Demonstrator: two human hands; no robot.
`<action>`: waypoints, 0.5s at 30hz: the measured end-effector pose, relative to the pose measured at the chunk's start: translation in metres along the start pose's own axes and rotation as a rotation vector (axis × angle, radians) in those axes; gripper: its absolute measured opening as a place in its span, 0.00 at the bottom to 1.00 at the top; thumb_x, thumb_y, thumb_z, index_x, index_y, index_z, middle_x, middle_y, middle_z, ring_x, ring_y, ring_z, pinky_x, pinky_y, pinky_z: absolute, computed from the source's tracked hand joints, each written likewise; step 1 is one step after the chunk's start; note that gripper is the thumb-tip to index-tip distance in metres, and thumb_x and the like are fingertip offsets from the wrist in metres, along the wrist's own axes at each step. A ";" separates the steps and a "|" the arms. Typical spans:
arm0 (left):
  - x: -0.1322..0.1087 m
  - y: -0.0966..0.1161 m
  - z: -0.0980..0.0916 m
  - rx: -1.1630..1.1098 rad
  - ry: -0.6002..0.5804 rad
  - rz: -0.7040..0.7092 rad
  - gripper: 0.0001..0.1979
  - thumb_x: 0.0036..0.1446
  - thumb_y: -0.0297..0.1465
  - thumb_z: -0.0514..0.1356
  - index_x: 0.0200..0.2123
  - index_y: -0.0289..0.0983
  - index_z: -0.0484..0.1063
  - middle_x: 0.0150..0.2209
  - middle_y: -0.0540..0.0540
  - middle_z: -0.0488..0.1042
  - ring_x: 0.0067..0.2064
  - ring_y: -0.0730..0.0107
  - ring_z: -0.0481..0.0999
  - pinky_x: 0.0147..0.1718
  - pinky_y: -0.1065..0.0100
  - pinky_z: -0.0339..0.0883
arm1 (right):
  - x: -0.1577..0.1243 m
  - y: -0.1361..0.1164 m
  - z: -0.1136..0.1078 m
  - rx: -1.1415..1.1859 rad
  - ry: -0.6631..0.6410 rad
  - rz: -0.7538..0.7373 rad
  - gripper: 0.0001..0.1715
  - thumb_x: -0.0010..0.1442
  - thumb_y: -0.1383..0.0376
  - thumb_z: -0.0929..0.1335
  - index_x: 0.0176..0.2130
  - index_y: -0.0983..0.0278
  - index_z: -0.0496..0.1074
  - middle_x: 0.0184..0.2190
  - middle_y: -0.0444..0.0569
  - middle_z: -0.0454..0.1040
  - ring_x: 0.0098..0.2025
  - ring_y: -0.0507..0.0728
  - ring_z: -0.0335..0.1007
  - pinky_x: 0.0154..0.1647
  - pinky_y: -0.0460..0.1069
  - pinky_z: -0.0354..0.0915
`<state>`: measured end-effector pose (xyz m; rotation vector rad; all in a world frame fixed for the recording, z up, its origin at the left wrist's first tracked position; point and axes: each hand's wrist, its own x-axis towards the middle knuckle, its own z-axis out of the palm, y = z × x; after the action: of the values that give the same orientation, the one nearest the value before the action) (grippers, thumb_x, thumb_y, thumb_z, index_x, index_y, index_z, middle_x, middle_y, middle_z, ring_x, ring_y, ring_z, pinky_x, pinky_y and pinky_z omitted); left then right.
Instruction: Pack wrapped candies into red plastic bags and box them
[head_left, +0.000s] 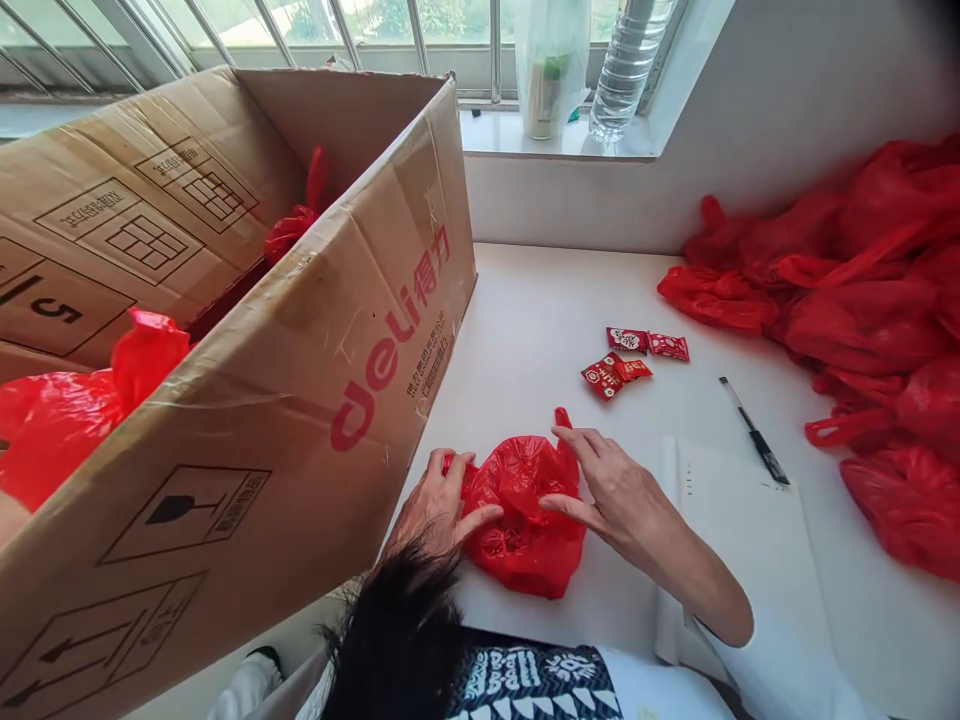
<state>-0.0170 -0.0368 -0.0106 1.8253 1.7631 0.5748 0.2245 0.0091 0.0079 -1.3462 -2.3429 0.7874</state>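
Note:
A small red plastic bag [525, 520] sits on the white table in front of me, crumpled, with a handle standing up at its right side. What is inside it is hidden. My left hand [435, 500] grips the bag's left side, thumb lying across its front, partly covered by dark hair in the foreground. On the opposite side my right hand [611, 485] holds the bag's edge, fingers by the raised handle and thumb against the front. Several red-wrapped candies [604, 376] lie just beyond the bag.
A big cardboard box [390, 300] stands on the left with red bags [67, 410] inside. More red bags [862, 290] are heaped at right. A pen [756, 433] and papers [750, 530] lie beside my right arm. A water bottle [630, 70] stands on the sill.

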 end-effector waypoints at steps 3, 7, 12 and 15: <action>0.002 0.003 0.005 -0.058 -0.055 0.052 0.14 0.54 0.32 0.63 0.44 0.38 0.70 0.34 0.50 0.77 0.33 0.68 0.77 0.33 0.70 0.71 | 0.005 0.005 0.008 0.139 -0.063 0.000 0.11 0.58 0.61 0.70 0.40 0.62 0.68 0.32 0.45 0.72 0.28 0.54 0.68 0.27 0.48 0.64; 0.009 0.027 -0.011 -0.076 0.125 0.140 0.05 0.60 0.28 0.57 0.30 0.38 0.66 0.26 0.55 0.69 0.27 0.76 0.69 0.28 0.75 0.63 | 0.011 -0.006 -0.008 0.214 0.086 -0.067 0.06 0.61 0.71 0.62 0.32 0.62 0.62 0.26 0.41 0.67 0.28 0.51 0.63 0.28 0.46 0.61; -0.009 0.044 -0.037 -0.030 0.237 0.360 0.06 0.62 0.28 0.56 0.31 0.40 0.68 0.32 0.51 0.72 0.36 0.71 0.71 0.37 0.70 0.65 | -0.003 -0.005 -0.030 0.110 0.202 -0.414 0.18 0.57 0.81 0.58 0.39 0.61 0.65 0.42 0.49 0.71 0.45 0.55 0.67 0.41 0.49 0.66; -0.028 0.039 -0.038 0.093 -0.086 0.496 0.04 0.59 0.34 0.61 0.34 0.41 0.71 0.33 0.51 0.75 0.33 0.69 0.73 0.33 0.70 0.67 | -0.014 0.019 -0.031 -0.047 0.020 -0.385 0.27 0.51 0.84 0.55 0.38 0.60 0.68 0.44 0.50 0.73 0.48 0.57 0.68 0.40 0.51 0.68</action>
<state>-0.0123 -0.0621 0.0452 2.3323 1.2970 0.5939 0.2608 0.0137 0.0212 -0.8687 -2.5054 0.6000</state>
